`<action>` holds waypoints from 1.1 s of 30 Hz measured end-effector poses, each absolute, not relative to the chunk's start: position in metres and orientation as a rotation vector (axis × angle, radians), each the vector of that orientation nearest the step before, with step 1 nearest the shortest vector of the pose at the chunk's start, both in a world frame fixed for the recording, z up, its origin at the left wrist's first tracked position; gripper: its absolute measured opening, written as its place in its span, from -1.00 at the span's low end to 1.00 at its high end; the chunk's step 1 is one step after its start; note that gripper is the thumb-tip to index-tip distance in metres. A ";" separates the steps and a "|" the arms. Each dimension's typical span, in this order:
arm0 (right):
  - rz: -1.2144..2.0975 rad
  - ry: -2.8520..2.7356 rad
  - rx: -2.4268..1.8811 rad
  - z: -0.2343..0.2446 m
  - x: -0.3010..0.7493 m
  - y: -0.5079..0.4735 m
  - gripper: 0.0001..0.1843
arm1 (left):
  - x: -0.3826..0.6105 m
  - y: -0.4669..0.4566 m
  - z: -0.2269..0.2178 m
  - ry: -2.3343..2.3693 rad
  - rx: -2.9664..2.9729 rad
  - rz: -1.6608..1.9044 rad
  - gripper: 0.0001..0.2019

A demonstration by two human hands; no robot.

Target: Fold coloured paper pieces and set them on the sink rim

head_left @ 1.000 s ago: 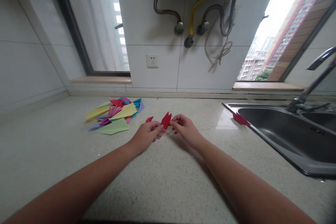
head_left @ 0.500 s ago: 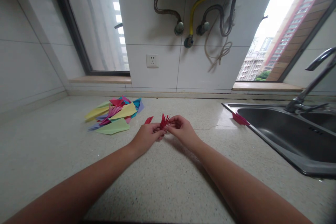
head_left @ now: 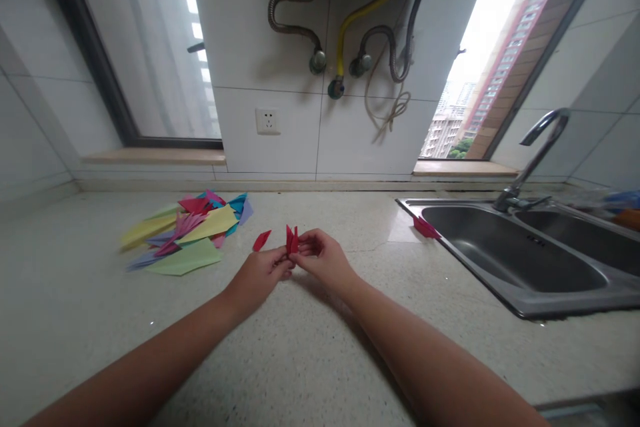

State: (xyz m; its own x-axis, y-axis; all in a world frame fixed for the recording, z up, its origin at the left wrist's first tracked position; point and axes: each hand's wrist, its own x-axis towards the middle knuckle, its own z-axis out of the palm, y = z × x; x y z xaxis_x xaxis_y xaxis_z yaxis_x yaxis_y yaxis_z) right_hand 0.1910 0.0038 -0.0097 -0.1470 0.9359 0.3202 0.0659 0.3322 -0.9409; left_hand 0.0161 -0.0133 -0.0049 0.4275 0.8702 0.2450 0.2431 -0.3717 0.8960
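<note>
Bright folded papers (head_left: 185, 258) lie piled on a counter (head_left: 260, 373) at the frame's left, with a small red piece (head_left: 261, 241) to their right. Near center, a left hand (head_left: 255, 278) pinches the base of an upright red fold (head_left: 292, 240), while a right hand (head_left: 326, 261) clamps thumb and fingertips on its right side. At right, another red paper (head_left: 425, 227) sits on the left rim of a sink (head_left: 540, 307), left of its faucet (head_left: 538, 161).

Counted: two hands (head_left: 257, 278) (head_left: 326, 260), three red folded papers (head_left: 292, 240) (head_left: 261, 240) (head_left: 425, 227) outside one multicoloured pile (head_left: 210, 223), two windows (head_left: 150, 47) (head_left: 480, 47), three hoses (head_left: 295, 30) (head_left: 341, 47) (head_left: 412, 20), one socket (head_left: 268, 121), one faucet (head_left: 534, 165), two basins (head_left: 520, 260) (head_left: 595, 248). Pile's sheets overlapped, were uncountable.
</note>
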 end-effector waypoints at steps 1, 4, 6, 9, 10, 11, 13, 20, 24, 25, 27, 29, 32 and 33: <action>0.997 -1.516 -0.957 -0.010 0.191 0.004 -0.60 | 0.016 -0.014 -0.003 0.970 1.906 0.946 -0.69; 0.984 -1.515 -0.957 -0.010 0.190 0.004 -0.62 | 0.014 -0.015 0.001 1.007 2.074 0.914 -0.68; 0.973 -1.505 -0.957 -0.009 0.192 0.006 -0.63 | 0.012 -0.014 0.000 1.023 2.141 0.884 -0.64; 0.950 -1.475 -0.968 -0.005 0.199 0.009 -0.64 | 0.009 -0.011 -0.007 1.084 2.230 0.856 -0.57; 0.940 -1.461 -0.968 -0.003 0.203 0.011 -0.64 | 0.008 -0.010 -0.009 1.104 2.264 0.860 -0.55; 0.931 -1.443 -0.966 -0.001 0.207 0.013 -0.65 | 0.007 -0.008 -0.012 1.117 2.296 0.863 -0.53; 0.921 -1.402 -0.960 0.004 0.217 0.018 -0.65 | 0.006 -0.006 -0.016 1.108 2.349 0.850 -0.53; 0.910 -1.300 -0.961 0.009 0.247 0.037 -0.64 | 0.004 -0.003 -0.017 0.985 2.484 0.725 -0.63; 0.954 -1.213 -0.920 0.005 0.253 0.043 -0.62 | 0.003 -0.003 -0.014 0.933 2.533 0.700 -0.68; 0.975 -1.182 -0.900 0.004 0.253 0.044 -0.62 | 0.003 -0.003 -0.013 0.927 2.538 0.701 -0.69; 1.030 -1.121 -0.858 0.004 0.254 0.046 -0.61 | 0.002 -0.003 -0.012 0.913 2.545 0.699 -0.71; 1.080 -1.078 -0.822 0.004 0.256 0.047 -0.61 | 0.002 -0.003 -0.012 0.896 2.550 0.694 -0.73; 1.116 -1.050 -0.786 0.004 0.259 0.048 -0.61 | 0.002 -0.002 -0.013 0.866 2.556 0.690 -0.75; 1.119 -1.046 -0.777 0.004 0.261 0.049 -0.62 | 0.002 -0.001 -0.013 0.850 2.560 0.692 -0.75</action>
